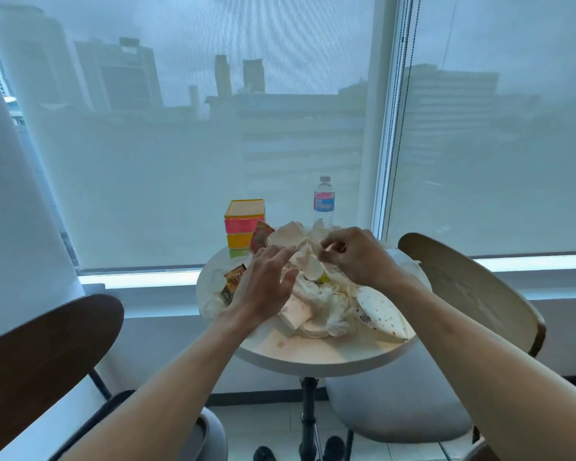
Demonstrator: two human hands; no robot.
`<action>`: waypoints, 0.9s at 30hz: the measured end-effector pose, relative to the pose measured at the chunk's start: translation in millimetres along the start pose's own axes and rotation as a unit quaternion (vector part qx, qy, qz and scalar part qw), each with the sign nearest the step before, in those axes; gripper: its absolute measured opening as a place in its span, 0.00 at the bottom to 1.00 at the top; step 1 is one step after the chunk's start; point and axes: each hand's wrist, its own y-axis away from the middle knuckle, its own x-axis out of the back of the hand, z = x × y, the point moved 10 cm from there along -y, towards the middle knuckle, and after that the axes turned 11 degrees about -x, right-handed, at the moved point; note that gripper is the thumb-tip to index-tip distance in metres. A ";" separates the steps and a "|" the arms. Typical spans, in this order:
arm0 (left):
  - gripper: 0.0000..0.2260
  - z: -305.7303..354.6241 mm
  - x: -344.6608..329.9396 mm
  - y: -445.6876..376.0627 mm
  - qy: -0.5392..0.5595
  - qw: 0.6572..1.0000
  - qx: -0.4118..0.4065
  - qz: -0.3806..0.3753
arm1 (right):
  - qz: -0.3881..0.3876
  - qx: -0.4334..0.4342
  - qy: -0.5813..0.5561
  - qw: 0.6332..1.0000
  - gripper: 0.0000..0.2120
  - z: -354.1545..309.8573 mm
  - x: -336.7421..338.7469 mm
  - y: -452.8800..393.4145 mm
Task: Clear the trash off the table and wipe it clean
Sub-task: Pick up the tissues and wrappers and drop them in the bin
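You are reaching both bare arms out over a small round white tabletop [313, 356] set against a window with lowered blinds. Your left hand [263, 284] is hovering above the pile of trash, its fingers [281, 257] spread and relaxed, grasping nothing. Your right hand [356, 257] is curling its fingers [330, 242] and pinching a crumpled white tissue [305, 252] at the top of the heap. Between and beneath your fingers, more crumpled tissues [326, 301] are lying piled on the tabletop. Just below your right fingers, a dotted paper plate [381, 314] is sitting folded near the edge. Beside your left fingers, a brown snack wrapper [231, 282] is lying. Beyond your fingertips, a stack of colourful boxes [245, 227] and a water bottle [324, 201] are standing upright. A chair is standing on either side.
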 end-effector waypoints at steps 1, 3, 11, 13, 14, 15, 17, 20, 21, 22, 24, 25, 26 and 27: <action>0.20 0.5 0.3 -0.3 0.019 1.000 0.004 0.006 | 0.010 -0.007 -0.013 1.000 0.07 -0.8 3.9 -1.1; 0.22 3.0 1.0 -1.2 0.053 0.998 0.011 0.015 | 0.024 -0.020 -0.046 0.998 0.05 -1.7 10.9 -2.6; 0.31 25.2 15.3 -13.9 0.198 0.977 0.009 0.085 | -0.063 -0.136 -0.361 0.920 0.11 -8.3 3.5 0.2; 0.30 26.1 20.4 -15.8 0.186 0.976 -0.010 0.111 | -0.078 -0.157 -0.357 0.918 0.12 -9.5 -0.7 1.4; 0.28 26.4 23.2 -16.3 0.172 0.977 -0.021 0.124 | -0.090 -0.163 -0.343 0.921 0.13 -9.8 -3.0 1.9; 0.25 25.1 25.1 -16.5 0.163 0.977 -0.028 0.135 | -0.102 -0.166 -0.326 0.925 0.13 -9.8 -5.9 2.3; 0.18 18.2 29.4 -15.6 0.163 0.975 -0.021 0.150 | -0.115 -0.167 -0.286 0.936 0.14 -8.6 -10.3 4.2; 0.11 -2.8 36.3 -12.4 0.164 0.972 0.015 0.169 | -0.107 -0.152 -0.179 0.966 0.13 -4.1 -15.6 9.1; 0.10 -8.4 39.6 -11.1 0.157 0.971 0.024 0.177 | -0.116 -0.143 -0.128 0.974 0.14 -2.0 -21.6 11.4; 0.10 -13.2 43.7 -9.5 0.152 0.970 0.032 0.186 | -0.137 -0.138 -0.073 0.978 0.15 0.6 -31.2 14.8; 0.09 -20.9 51.3 -6.0 0.150 0.967 0.045 0.201 | -0.185 -0.138 0.045 0.972 0.19 8.8 -54.0 22.8; 0.09 -24.1 53.9 -4.2 0.151 0.966 0.049 0.204 | -0.199 -0.136 0.091 0.966 0.20 11.2 -62.5 26.1; 0.08 -27.0 55.9 -2.2 0.152 0.966 0.053 0.203 | -0.201 -0.132 0.122 0.963 0.20 10.9 -68.4 28.8; 0.08 -29.4 57.3 -0.3 0.154 0.965 0.059 0.201 | -0.196 -0.125 0.139 0.963 0.19 9.1 -71.8 30.7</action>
